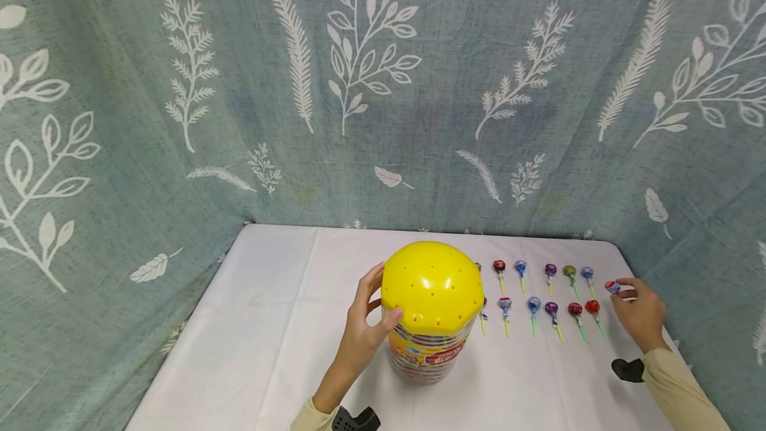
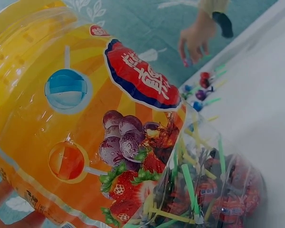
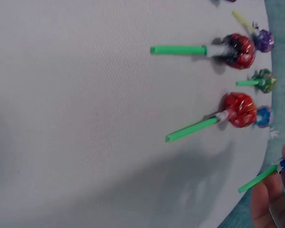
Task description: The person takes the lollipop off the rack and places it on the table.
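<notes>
A clear candy jar (image 1: 427, 358) with a yellow domed lid (image 1: 432, 285) stands near the middle of the table. My left hand (image 1: 364, 324) grips its upper left side, the thumb on the lid's front edge and the fingers round the back. Through the clear wall in the left wrist view, many lollipops (image 2: 209, 190) show inside. At the table's right end, my right hand (image 1: 641, 314) pinches a blue-and-red wrapped lollipop (image 1: 612, 287) just below its head. Its green stick (image 3: 259, 179) pokes out below the fingers in the right wrist view.
Two rows of wrapped lollipops lie between the jar and my right hand, among them a red one (image 1: 592, 307) and a green one (image 1: 570, 271). The jar hides part of the rows' left end. A leaf-patterned curtain (image 1: 431, 171) hangs behind the white table (image 1: 287, 351).
</notes>
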`<state>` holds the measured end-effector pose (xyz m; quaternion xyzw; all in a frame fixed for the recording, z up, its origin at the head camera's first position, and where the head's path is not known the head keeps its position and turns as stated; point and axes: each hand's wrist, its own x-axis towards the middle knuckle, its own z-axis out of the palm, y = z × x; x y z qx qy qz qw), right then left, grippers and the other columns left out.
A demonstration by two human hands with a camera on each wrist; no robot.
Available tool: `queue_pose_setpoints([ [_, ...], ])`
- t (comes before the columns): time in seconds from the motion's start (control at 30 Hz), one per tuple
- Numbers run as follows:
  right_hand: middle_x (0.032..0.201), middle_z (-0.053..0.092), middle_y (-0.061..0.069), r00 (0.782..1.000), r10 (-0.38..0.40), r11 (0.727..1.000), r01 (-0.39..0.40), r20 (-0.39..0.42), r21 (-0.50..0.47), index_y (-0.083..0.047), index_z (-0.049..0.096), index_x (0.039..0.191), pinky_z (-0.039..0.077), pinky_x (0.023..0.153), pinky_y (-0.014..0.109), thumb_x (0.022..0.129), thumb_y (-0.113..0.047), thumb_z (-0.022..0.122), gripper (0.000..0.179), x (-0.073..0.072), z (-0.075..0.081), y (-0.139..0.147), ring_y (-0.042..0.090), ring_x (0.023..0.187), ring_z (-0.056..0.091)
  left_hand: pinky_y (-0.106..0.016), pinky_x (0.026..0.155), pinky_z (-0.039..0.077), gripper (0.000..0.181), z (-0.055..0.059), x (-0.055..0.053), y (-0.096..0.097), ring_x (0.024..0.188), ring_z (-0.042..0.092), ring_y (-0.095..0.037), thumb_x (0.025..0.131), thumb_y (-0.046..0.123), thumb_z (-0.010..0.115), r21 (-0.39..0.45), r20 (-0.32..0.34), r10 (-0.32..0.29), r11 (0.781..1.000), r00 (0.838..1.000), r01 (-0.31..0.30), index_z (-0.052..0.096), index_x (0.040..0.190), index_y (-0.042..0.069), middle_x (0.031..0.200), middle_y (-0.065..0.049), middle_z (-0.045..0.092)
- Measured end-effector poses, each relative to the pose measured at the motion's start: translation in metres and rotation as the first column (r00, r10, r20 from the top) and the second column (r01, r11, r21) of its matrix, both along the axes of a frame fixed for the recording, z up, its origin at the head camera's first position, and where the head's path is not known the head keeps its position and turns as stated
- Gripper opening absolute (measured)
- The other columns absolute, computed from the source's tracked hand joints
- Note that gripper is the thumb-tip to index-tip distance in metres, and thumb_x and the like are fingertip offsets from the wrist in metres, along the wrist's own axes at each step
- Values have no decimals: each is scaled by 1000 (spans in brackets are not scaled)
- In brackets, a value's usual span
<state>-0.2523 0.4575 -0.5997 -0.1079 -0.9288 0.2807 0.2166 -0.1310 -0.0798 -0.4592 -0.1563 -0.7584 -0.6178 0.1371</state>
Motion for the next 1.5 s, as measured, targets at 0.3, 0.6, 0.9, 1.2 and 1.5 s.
queue_pose_setpoints([
  [0.3,78,61,28,987,15,998,-5,160,-66,13,55,105,38,50,36,80,-1,59,28,28,56,-44,40,69,56,-53,92,39,66,-3,2,-3,128,39,-23,86,33,58,-4,5,0,1000,1000,0,31,145,30,141,5,43],
  [0.6,86,59,33,954,-36,993,66,299,-93,13,53,107,42,60,47,81,-1,57,29,27,47,-43,42,74,56,-52,92,41,65,-6,5,-2,127,40,-25,86,31,58,-7,20,-17,1000,1000,18,31,145,29,141,4,44],
  [0.9,93,56,36,942,-68,989,106,328,-100,13,49,111,43,65,52,83,-3,54,33,29,47,-42,46,80,53,-53,92,40,65,-4,2,-1,127,40,-22,86,32,60,-13,27,-37,999,999,37,31,144,31,140,5,44],
  [1.2,91,55,36,955,-50,992,82,293,-98,15,46,113,45,67,56,80,-5,55,40,30,44,-43,47,79,54,-50,94,40,66,0,-5,-5,129,39,-23,86,26,64,22,75,-82,997,994,81,33,143,29,141,2,43],
  [1.5,83,58,35,951,-20,996,46,308,-76,16,50,100,44,55,42,77,1,56,28,35,48,-41,45,73,55,-58,95,38,67,13,-4,-8,129,40,-30,84,16,68,26,131,-78,997,988,76,36,143,21,145,-4,39],
])
